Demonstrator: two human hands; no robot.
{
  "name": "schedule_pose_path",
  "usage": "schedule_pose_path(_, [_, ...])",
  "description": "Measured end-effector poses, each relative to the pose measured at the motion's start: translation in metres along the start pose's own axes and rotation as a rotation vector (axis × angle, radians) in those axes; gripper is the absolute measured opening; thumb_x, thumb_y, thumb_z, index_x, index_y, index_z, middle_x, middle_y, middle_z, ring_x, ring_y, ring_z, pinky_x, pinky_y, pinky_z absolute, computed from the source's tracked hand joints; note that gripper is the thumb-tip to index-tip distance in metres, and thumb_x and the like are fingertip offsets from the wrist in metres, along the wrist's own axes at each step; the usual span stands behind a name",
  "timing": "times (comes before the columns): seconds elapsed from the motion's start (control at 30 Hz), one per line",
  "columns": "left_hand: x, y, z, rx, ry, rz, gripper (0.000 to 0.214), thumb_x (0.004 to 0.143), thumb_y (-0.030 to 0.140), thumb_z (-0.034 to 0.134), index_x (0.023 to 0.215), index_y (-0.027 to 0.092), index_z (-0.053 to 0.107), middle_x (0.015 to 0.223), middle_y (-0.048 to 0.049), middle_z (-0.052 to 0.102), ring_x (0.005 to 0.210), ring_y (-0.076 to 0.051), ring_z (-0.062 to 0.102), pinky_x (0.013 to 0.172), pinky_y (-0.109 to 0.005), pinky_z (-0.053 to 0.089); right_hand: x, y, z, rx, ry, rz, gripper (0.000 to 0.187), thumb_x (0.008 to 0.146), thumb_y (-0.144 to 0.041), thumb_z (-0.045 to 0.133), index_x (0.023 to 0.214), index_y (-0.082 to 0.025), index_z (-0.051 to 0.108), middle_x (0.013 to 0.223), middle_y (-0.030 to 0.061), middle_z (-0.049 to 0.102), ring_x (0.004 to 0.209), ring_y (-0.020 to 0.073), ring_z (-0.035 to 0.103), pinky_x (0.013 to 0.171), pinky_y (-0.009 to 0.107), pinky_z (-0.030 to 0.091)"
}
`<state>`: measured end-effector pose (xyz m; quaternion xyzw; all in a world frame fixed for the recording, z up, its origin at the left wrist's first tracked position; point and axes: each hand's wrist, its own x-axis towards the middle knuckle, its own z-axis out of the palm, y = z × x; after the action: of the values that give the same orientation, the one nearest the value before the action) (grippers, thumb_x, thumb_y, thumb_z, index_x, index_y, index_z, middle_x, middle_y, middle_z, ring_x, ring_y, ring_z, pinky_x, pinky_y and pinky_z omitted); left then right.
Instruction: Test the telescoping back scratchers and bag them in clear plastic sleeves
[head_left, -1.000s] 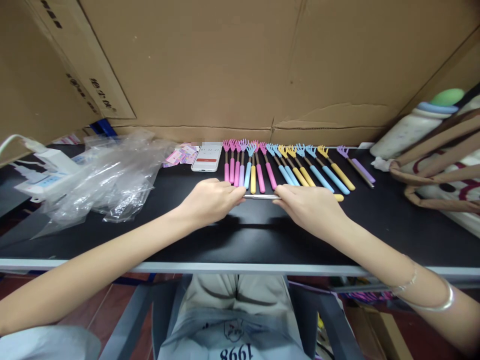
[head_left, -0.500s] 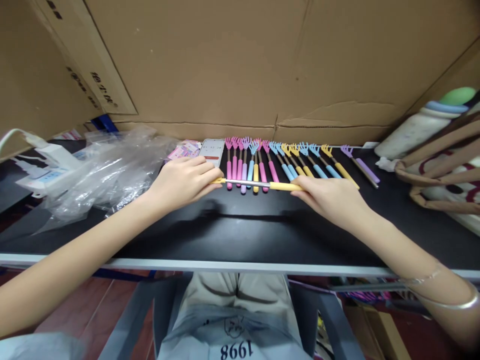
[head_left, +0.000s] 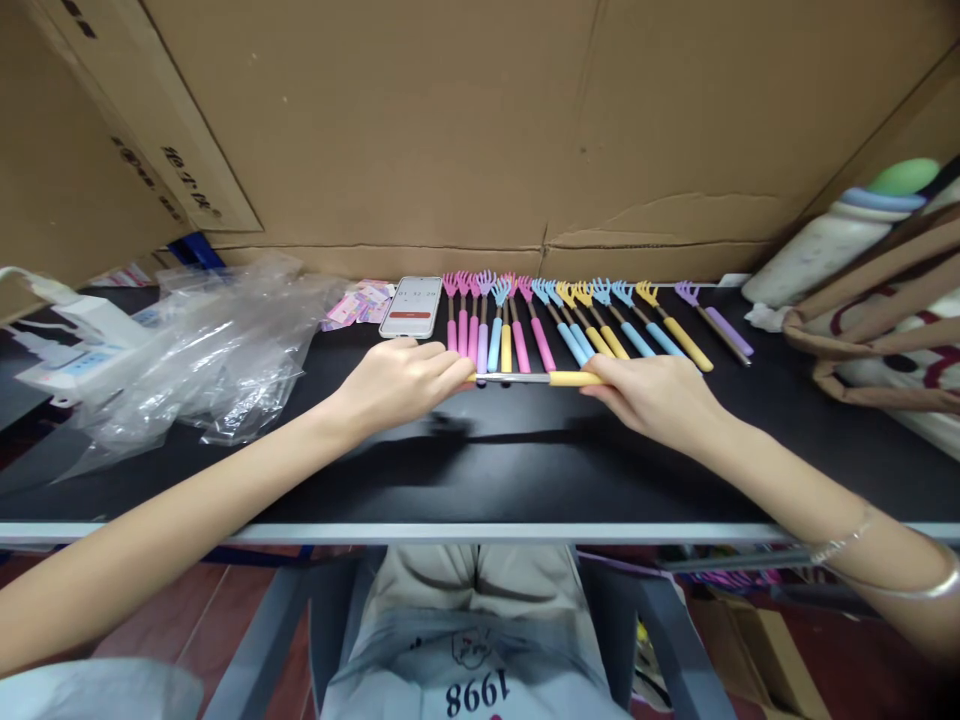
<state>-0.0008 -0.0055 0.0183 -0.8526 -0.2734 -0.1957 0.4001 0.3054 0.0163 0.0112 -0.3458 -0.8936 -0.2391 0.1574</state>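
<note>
Shifted toward 3 o'clock since half a second ago, the left hand (head_left: 401, 385) is now being held closer to the right hand (head_left: 656, 400), and the phone (head_left: 411, 307) is no longer being covered by it. With the rod (head_left: 534, 378) taken as the clock's centre, a cardboard wall (head_left: 412, 120) is being seen at 12, behind a black table (head_left: 555, 485). Clear plastic bags (head_left: 217, 350) are being spread at 9, a brown-strapped bag (head_left: 874, 355) is being seen at 3, and claw-headed scratchers (head_left: 542, 345) are being lined up from 10 to 2. A pale bottle (head_left: 832, 245) is leaning at 2; the phone is lying at 10. Above the table, the rod is being held crosswise. Its 9 o'clock end is being pinched by the curled left fingers and mostly hidden there; its yellow grip (head_left: 574, 379) is being pinched at 3 by the right thumb and fingers. Between them, the metal shaft (head_left: 514, 378) is being left bare.
</note>
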Motion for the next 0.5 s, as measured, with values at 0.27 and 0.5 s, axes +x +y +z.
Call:
schedule_pose_path(0.27, [-0.0009, 0.0049, 0.0044, -0.016, -0.048, -0.060, 0.029, 0.097, 0.024, 0.043, 0.072, 0.017, 0.056, 0.060, 0.0007, 0.058, 0.056, -0.013, 0.054, 0.052, -0.027, 0.029, 0.0055, 0.0015, 0.0006, 0.017, 0.024, 0.006, 0.038, 0.098, -0.044, 0.035, 0.080, -0.018, 0.057, 0.060, -0.0008, 0.062, 0.049, 0.0113, 0.053, 0.046, 0.024, 0.021])
schedule_pose_path(0.5, [-0.0015, 0.0038, -0.0021, -0.070, -0.089, -0.122, 0.026, 0.098, 0.031, 0.042, 0.084, 0.018, 0.061, 0.073, -0.0009, 0.064, 0.069, -0.016, 0.058, 0.056, -0.028, 0.034, 0.0047, 0.0042, -0.0011, 0.036, 0.018, 0.029, 0.037, 0.097, -0.046, 0.037, 0.085, -0.019, 0.060, 0.063, -0.0004, 0.064, 0.053, 0.0116, 0.055, 0.047, 0.024, 0.022])
